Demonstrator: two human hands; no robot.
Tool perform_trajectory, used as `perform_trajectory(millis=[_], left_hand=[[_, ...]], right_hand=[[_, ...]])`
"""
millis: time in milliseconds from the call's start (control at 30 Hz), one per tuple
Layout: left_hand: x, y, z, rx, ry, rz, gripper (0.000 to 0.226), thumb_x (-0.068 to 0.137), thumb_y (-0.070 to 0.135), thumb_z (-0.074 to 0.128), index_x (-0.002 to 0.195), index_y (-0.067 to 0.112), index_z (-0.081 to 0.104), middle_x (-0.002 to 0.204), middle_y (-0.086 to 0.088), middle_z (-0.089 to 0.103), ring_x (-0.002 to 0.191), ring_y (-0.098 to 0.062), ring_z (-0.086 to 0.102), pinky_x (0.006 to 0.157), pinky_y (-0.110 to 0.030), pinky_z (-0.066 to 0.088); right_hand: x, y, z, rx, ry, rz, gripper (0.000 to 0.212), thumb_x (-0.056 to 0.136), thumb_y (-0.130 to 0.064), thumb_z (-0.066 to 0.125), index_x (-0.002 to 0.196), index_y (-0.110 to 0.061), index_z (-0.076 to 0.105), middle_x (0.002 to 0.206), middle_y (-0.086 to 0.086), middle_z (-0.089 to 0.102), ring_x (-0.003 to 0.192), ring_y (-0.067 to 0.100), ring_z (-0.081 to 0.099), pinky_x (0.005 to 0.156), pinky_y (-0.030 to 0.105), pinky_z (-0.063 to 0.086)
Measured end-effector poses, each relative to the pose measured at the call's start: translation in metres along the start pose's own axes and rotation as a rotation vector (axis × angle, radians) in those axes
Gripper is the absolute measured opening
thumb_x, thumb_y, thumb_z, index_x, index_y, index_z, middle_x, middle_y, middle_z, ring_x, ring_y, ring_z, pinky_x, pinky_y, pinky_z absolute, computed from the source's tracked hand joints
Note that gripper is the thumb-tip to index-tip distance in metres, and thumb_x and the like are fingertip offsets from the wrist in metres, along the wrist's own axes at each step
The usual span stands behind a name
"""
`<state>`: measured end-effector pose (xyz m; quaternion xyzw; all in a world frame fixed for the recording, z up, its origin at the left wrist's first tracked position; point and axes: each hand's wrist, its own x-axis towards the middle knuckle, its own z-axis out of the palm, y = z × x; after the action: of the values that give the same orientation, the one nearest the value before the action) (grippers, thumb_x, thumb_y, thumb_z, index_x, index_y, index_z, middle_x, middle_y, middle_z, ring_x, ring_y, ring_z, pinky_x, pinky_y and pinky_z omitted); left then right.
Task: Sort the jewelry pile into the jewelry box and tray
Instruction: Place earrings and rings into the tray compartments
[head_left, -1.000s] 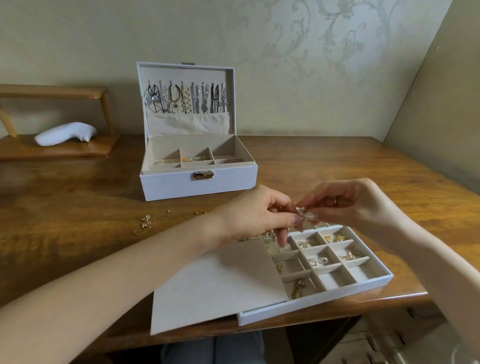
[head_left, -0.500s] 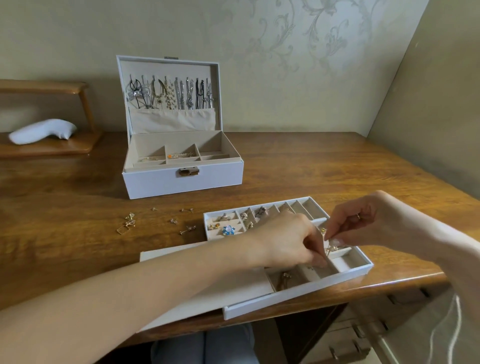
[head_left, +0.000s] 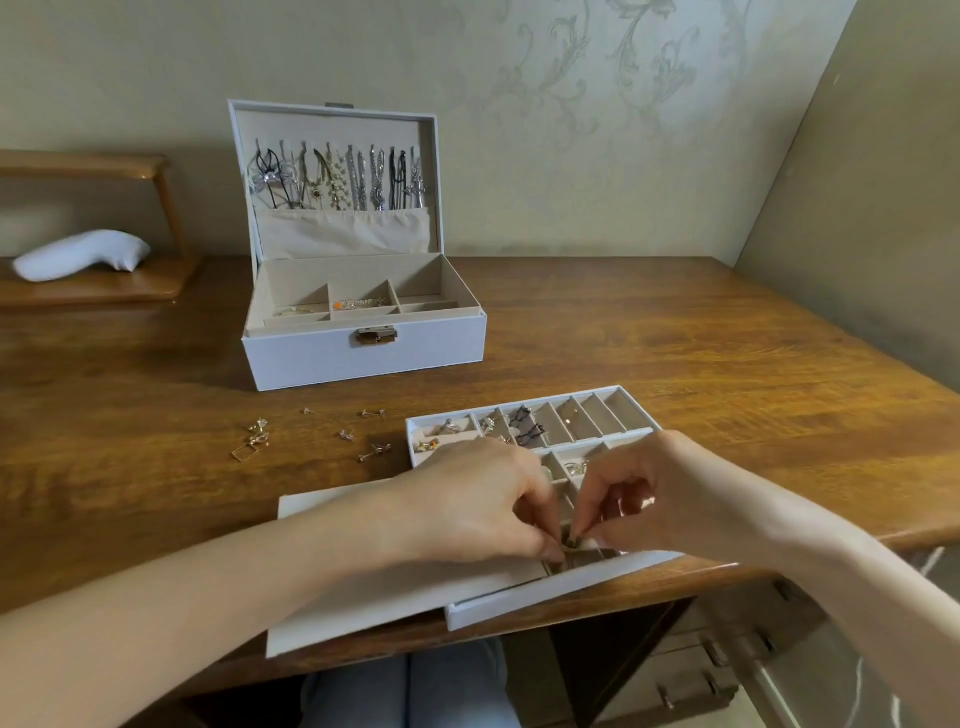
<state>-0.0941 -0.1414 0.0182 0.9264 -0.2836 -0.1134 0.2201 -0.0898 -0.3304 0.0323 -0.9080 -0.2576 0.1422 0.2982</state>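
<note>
Pinching entry, near edge of counter (head_left: 701, 338).

Item 1: left hand (head_left: 483, 504) and right hand (head_left: 654, 493). Both hands have their fingers curled, and the fingertips meet on one small piece (head_left: 569, 541). It is dark and gold, too blurred to name. Judged: two hands on one tiny item suggests it is being fastened, or steadied to seat in its slot.

Item 2: tray (head_left: 545, 592), white, divided into cells. It lies at the counter's front edge, close to the body, likely so that fine work stays within easy reach. The piece is held over a near cell. Several far cells hold rings and earrings, and the far-right cells look empty.

Item 3: flat beige panel (head_left: 395, 603), partly under the left forearm and touching the tray's left side.

Item 4: loose pile (head_left: 258, 434), studs and a square pendant scattered on the counter left of the tray, unsorted.

Item 5: jewelry box (head_left: 426, 353), further back, with its lid upright. Necklaces (head_left: 337, 176) hang in the lid, probably to keep them from tangling. Two lower compartments hold pieces.

Item 6: white object (head_left: 78, 257) on a wooden shelf (head_left: 104, 291), far left.
</note>
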Motion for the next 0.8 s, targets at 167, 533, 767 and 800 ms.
perform_trajectory(millis=[167,533,767,800], left_hand=[[0.003,0.002,0.001,0.051,0.006,0.006,0.014,0.084,0.036,0.066,0.094,0.028,0.073,0.079,0.013,0.050,0.081,-0.005,0.045,0.068,-0.024,0.035],[-0.003,-0.015,-0.023,-0.058,0.193,0.015,0.011,0.082,0.037,0.068,0.087,0.028,0.071,0.077,0.012,0.058,0.065,0.001,0.049,0.057,-0.015,0.035],[-0.035,-0.057,-0.054,-0.141,0.421,-0.142,0.003,0.083,0.029,0.067,0.083,0.031,0.069,0.068,0.012,0.059,0.052,-0.003,0.043,0.051,-0.013,0.037],[-0.040,-0.066,-0.061,-0.113,0.446,-0.180,0.003,0.083,0.030,0.067,0.082,0.032,0.068,0.067,0.013,0.059,0.050,-0.004,0.043,0.048,-0.014,0.035]], right_hand=[[0.000,0.003,0.007,-0.107,0.026,0.005,0.021,0.075,-0.017,0.077,0.068,-0.035,0.070,0.075,-0.013,0.058,0.064,-0.004,0.050,0.054,0.013,0.038],[0.002,-0.001,0.011,-0.231,0.017,0.096,0.005,0.080,-0.022,0.075,0.080,-0.027,0.076,0.076,-0.010,0.056,0.064,0.006,0.049,0.057,0.015,0.042],[0.016,-0.004,-0.010,-0.062,0.082,0.073,0.011,0.070,-0.023,0.080,0.064,-0.028,0.072,0.067,-0.007,0.069,0.057,0.011,0.058,0.050,0.019,0.047],[0.023,-0.005,-0.014,-0.027,0.097,0.043,0.010,0.072,-0.023,0.079,0.065,-0.025,0.072,0.059,-0.008,0.066,0.049,0.006,0.050,0.043,0.016,0.040]])
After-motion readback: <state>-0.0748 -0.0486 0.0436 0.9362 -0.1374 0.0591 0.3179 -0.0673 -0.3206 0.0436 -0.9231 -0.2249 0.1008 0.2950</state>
